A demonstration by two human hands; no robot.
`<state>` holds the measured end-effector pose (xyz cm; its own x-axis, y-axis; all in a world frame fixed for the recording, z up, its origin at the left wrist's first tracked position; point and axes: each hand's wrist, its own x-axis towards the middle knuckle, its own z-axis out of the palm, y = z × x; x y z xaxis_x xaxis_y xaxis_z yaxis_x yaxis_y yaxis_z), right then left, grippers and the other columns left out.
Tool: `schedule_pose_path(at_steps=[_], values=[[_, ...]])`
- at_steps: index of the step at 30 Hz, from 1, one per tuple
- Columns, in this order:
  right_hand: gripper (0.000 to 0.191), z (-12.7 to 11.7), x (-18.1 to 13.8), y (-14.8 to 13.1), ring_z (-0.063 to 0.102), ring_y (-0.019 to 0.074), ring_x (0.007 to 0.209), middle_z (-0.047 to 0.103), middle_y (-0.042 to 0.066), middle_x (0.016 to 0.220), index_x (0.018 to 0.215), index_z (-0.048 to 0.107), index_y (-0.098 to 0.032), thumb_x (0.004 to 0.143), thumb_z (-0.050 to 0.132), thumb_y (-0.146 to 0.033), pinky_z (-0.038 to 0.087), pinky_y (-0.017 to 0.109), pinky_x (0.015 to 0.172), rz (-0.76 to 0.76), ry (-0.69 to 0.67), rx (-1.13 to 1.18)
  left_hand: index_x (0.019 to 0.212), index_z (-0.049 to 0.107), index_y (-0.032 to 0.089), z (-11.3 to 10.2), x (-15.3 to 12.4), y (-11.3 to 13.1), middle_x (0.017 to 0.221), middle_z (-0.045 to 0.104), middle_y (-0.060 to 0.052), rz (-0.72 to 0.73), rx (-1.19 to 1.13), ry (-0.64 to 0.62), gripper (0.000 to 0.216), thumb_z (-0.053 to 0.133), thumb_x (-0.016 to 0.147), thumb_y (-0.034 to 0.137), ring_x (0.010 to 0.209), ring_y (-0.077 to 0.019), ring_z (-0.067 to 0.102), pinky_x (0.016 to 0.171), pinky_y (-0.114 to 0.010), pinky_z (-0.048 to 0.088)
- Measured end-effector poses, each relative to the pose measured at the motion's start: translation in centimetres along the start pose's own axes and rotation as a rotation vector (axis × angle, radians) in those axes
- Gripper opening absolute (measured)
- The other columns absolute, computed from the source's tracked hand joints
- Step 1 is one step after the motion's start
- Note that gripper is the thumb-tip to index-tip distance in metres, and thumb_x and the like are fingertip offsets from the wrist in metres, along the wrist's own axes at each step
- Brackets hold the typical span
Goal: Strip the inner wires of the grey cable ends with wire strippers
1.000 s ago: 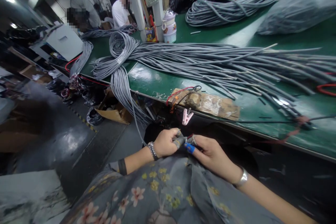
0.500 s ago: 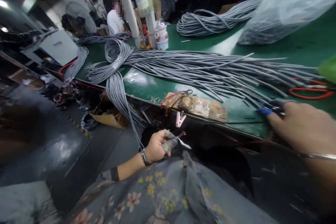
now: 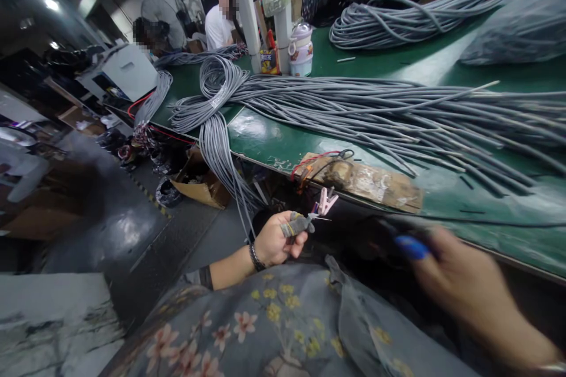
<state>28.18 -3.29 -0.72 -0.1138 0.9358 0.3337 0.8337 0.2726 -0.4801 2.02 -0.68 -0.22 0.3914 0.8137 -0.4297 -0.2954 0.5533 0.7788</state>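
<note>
My left hand, with grey finger covers on thumb and forefinger, is closed in a pinch on the end of a grey cable. Thin wires stick out of its fingertips, right below a pink clip at the table edge. My right hand is blurred, in front of the table edge to the right, with a blue cover on its thumb. Its fingers look closed around something dark and smeared that I cannot make out. Grey cables hang over the edge behind my left hand.
A long bundle of grey cables lies across the green table. A taped wooden block sits at the front edge. Behind are a coil, a plastic bag, a lidded cup and a person in white.
My right hand has left the cable ends on the table and moved left and down, towards my left hand. My left hand has come up close beneath the pink clip. The view has shifted right.
</note>
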Motion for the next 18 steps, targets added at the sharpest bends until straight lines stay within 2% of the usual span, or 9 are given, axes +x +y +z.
schedule_pose_path(at_steps=[2, 4, 8, 14, 18], values=[[0.022, 0.8, 0.1, -2.7, 0.06, 0.0194, 0.052, 0.065, 0.005, 0.064, 0.082, 0.058, -0.023, 0.088, 0.043, -0.038, 0.04, 0.028, 0.046, -0.182, -0.018, 0.084, 0.072, 0.051, 0.014, 0.1, 0.0, 0.0, 0.047, 0.05, 0.007, 0.002, 0.015, 0.005, 0.05, 0.079, 0.055, 0.052, 0.027, -0.0047, 0.039, 0.028, -0.018, 0.015], [0.026, 1.5, 0.4, -4.5, 0.057, 0.0176, 0.049, 0.059, 0.003, 0.057, 0.069, 0.051, -0.024, 0.09, 0.04, -0.034, 0.038, 0.027, 0.045, -0.307, 0.02, 0.054, 0.072, 0.048, 0.016, 0.3, -0.2, 0.0, 0.048, 0.051, 0.007, 0.009, 0.048, 0.013, 0.052, 0.078, 0.055, 0.055, 0.027, -0.0045, 0.04, 0.029, -0.018, 0.017], [0.029, 2.2, 1.0, -6.0, 0.052, 0.0157, 0.046, 0.053, 0.002, 0.052, 0.062, 0.043, -0.024, 0.09, 0.037, -0.025, 0.036, 0.026, 0.045, -0.435, 0.101, -0.079, 0.07, 0.046, 0.016, 0.6, -0.7, 0.2, 0.05, 0.053, 0.007, 0.015, 0.159, -0.003, 0.058, 0.077, 0.053, 0.062, 0.029, -0.0045, 0.042, 0.031, -0.018, 0.022], [0.028, 2.4, 1.5, -6.5, 0.053, 0.016, 0.048, 0.055, 0.003, 0.054, 0.062, 0.046, -0.023, 0.088, 0.036, -0.021, 0.035, 0.026, 0.046, -0.449, 0.102, -0.094, 0.07, 0.047, 0.016, 0.8, -1.0, 0.3, 0.049, 0.051, 0.007, 0.046, 0.308, -0.044, 0.057, 0.072, 0.059, 0.065, 0.031, -0.0037, 0.042, 0.035, -0.017, 0.023], [0.028, 2.6, 1.5, -6.2, 0.053, 0.0147, 0.047, 0.057, 0.002, 0.054, 0.062, 0.05, -0.022, 0.088, 0.038, -0.024, 0.037, 0.025, 0.046, -0.381, 0.03, 0.074, 0.071, 0.047, 0.016, 0.7, -0.8, 0.1, 0.051, 0.053, 0.006, 0.046, 0.305, -0.048, 0.057, 0.073, 0.058, 0.065, 0.032, -0.004, 0.043, 0.034, -0.017, 0.026]])
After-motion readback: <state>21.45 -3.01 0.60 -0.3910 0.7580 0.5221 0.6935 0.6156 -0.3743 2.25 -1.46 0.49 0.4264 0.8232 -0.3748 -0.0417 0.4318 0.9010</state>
